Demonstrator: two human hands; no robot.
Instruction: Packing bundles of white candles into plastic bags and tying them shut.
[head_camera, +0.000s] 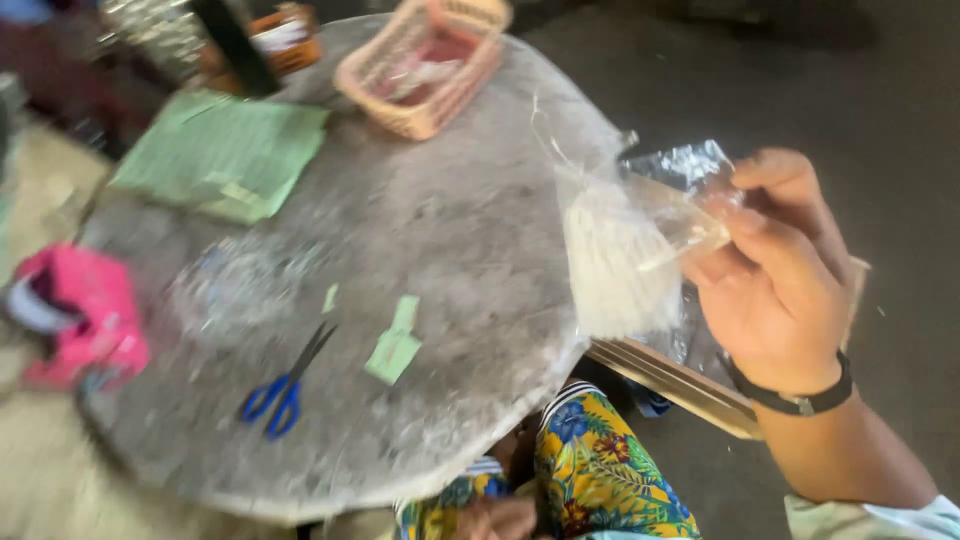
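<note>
Clear plastic bag (640, 240), filled with thin white sticks, hangs in the air off the right edge of the round grey table (450, 230), and the right hand (775, 290) pinches its crinkled top between thumb and bent fingers. A black band sits on that wrist. I judge the grip sound only while the pinch stays on the gathered neck: the filled lower part pulls down, so a hold closer to the sticks would steady it and keep the thin film from tearing. At the bottom edge a hand shows dimly by the flowered cloth (600, 470), likely the left hand (495, 520), though blur hides whether it is spread or closed. Outward on the table lie blue-handled scissors (285, 385), 2 small green paper scraps (397, 345), a green sheet (225, 150) and a pink woven basket (425, 65). Something pink (85, 315) sits at the far left, and wooden slats (670, 380) run beneath the bag.
</note>
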